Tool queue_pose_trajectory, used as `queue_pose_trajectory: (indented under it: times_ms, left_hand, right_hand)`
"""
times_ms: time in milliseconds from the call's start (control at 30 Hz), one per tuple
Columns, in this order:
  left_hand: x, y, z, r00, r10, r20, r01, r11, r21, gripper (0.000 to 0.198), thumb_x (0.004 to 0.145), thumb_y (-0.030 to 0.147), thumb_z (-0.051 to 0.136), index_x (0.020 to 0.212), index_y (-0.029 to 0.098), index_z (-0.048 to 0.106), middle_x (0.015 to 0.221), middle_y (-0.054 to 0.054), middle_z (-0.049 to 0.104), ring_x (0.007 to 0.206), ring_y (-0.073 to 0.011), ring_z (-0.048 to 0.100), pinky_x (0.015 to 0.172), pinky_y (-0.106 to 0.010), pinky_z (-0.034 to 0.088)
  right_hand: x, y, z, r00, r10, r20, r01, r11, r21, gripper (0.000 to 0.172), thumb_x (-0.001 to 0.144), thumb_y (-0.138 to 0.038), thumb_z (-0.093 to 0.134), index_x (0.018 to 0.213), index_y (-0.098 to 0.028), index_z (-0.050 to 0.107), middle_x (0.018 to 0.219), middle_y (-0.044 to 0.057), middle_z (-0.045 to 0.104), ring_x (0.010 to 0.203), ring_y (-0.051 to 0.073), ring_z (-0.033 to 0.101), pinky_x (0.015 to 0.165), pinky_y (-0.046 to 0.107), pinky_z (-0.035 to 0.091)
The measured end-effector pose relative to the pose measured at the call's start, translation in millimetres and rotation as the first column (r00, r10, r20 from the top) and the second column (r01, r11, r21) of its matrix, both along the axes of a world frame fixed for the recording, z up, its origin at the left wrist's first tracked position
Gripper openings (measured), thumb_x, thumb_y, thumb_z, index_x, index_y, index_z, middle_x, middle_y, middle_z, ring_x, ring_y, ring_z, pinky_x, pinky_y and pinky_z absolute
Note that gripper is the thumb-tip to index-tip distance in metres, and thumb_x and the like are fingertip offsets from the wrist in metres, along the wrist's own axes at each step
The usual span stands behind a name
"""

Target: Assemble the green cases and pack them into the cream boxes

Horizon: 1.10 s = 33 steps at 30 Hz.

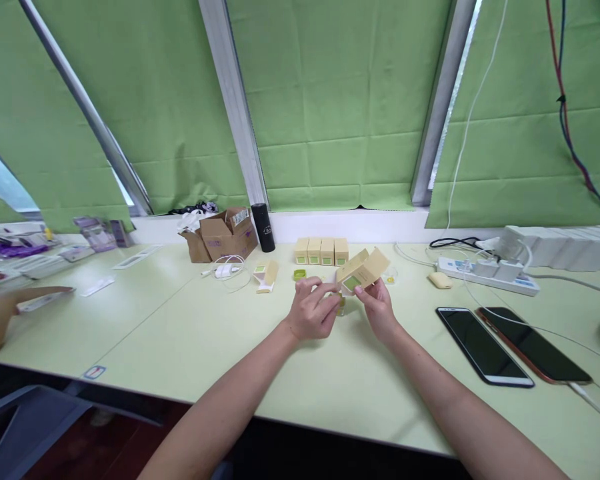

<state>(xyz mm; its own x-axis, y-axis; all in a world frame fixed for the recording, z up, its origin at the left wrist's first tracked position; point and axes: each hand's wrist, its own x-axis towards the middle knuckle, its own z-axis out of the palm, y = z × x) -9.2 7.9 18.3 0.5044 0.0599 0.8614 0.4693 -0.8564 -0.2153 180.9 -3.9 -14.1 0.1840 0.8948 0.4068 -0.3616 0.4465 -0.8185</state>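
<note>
Tan cardboard carton (362, 271), flap raised, pinched in right hand (378, 307) above table (180, 327), in front of four-carton row (321, 251). Left hand (313, 310) curled at carton's left end; grip cannot be told.

Box (366, 270) in hands (379, 310), 4 boxes (327, 252) behind, carton (227, 239) left, 2 phones (483, 347) right

Green blinds (340, 100) hang across the upper frame between slanted grey posts (233, 90). Bright window glass (4, 183) is exposed at the left edge. A white ledge (320, 228) runs below the blinds, behind a pale table (180, 353). Lower left: blue-grey chair (35, 427), dark red floor (113, 447).
</note>
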Motion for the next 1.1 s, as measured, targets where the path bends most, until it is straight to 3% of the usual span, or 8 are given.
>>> queue_pose_trajectory:
  times_ms: [200, 333, 467, 567, 700, 900, 1100]
  left_hand:
    - [-0.8, 6.5, -3.4, 0.978, 0.173, 0.120, -0.152, 0.974, -0.166, 0.027, 0.091, 0.029, 0.064, 0.116, 0.019, 0.064, 0.109, -0.013, 0.071, 0.110, -0.0312, 0.051, 0.094, -0.047, 0.035]
    - [-1.4, 9.6, -4.0, 0.970, 0.193, 0.145, -0.160, 0.964, -0.214, 0.052, 0.091, 0.036, 0.066, 0.137, 0.018, 0.052, 0.125, -0.016, 0.065, 0.119, -0.0335, 0.048, 0.100, -0.048, 0.035]
    - [-1.6, 11.6, -5.9, 0.981, 0.159, 0.110, -0.131, 0.965, -0.226, 0.059, 0.089, 0.029, 0.064, 0.144, 0.019, 0.045, 0.133, -0.017, 0.059, 0.124, -0.0339, 0.046, 0.102, -0.049, 0.036]
    - [-2.3, 14.3, -9.3, 0.986, 0.143, 0.089, -0.120, 0.966, -0.229, 0.057, 0.084, 0.020, 0.062, 0.139, 0.022, 0.047, 0.133, -0.016, 0.058, 0.123, -0.0336, 0.047, 0.101, -0.049, 0.036]
    - [-2.6, 18.1, -13.6, 0.983, 0.138, 0.119, -0.114, 0.976, -0.186, 0.050, 0.081, 0.018, 0.065, 0.128, 0.024, 0.050, 0.129, -0.014, 0.059, 0.122, -0.0326, 0.048, 0.099, -0.049, 0.037]
    - [-2.3, 18.9, -11.6, 0.974, 0.132, 0.184, -0.119, 0.990, -0.080, 0.042, 0.084, 0.015, 0.063, 0.120, 0.027, 0.048, 0.127, -0.012, 0.058, 0.117, -0.0296, 0.050, 0.096, -0.047, 0.039]
    - [-4.0, 18.8, -9.3, 0.977, 0.106, 0.186, -0.116, 0.992, 0.042, 0.040, 0.082, 0.006, 0.062, 0.112, 0.028, 0.048, 0.128, -0.010, 0.056, 0.114, -0.0271, 0.051, 0.095, -0.046, 0.039]
  right_hand:
    - [-1.0, 7.2, -7.5, 1.000, 0.010, 0.016, -0.010, 1.000, 0.022, 0.062, 0.074, -0.048, 0.085, 0.122, -0.025, 0.056, 0.128, 0.013, 0.070, 0.117, 0.032, 0.067, 0.101, 0.051, 0.054]
    - [-4.8, 0.4, -6.4, 0.976, -0.131, 0.172, 0.116, 0.989, 0.091, 0.054, 0.082, -0.044, 0.077, 0.126, -0.025, 0.052, 0.130, 0.014, 0.068, 0.121, 0.031, 0.064, 0.104, 0.054, 0.053]
    - [-7.5, -12.6, 2.6, 0.840, -0.341, 0.423, 0.219, 0.925, 0.312, 0.047, 0.087, -0.025, 0.066, 0.132, -0.026, 0.051, 0.141, 0.013, 0.058, 0.137, 0.031, 0.053, 0.110, 0.055, 0.048]
    - [-7.1, -17.1, 7.4, 0.724, -0.495, 0.481, 0.243, 0.835, 0.494, 0.044, 0.085, -0.018, 0.061, 0.128, -0.026, 0.054, 0.139, 0.015, 0.054, 0.135, 0.033, 0.052, 0.103, 0.055, 0.052]
    - [-6.3, -18.1, 8.3, 0.617, -0.593, 0.518, 0.220, 0.761, 0.611, 0.046, 0.087, -0.014, 0.058, 0.130, -0.028, 0.052, 0.137, 0.014, 0.051, 0.132, 0.033, 0.054, 0.104, 0.060, 0.051]
    - [-7.3, -15.1, 3.1, 0.601, -0.608, 0.519, 0.271, 0.766, 0.584, 0.064, 0.092, -0.016, 0.053, 0.152, -0.030, 0.034, 0.147, 0.014, 0.047, 0.139, 0.032, 0.047, 0.102, 0.055, 0.054]
    - [-4.3, -8.1, -3.5, 0.567, -0.602, 0.561, 0.371, 0.796, 0.479, 0.062, 0.089, -0.014, 0.051, 0.148, -0.027, 0.039, 0.138, 0.014, 0.053, 0.126, 0.030, 0.053, 0.098, 0.054, 0.055]
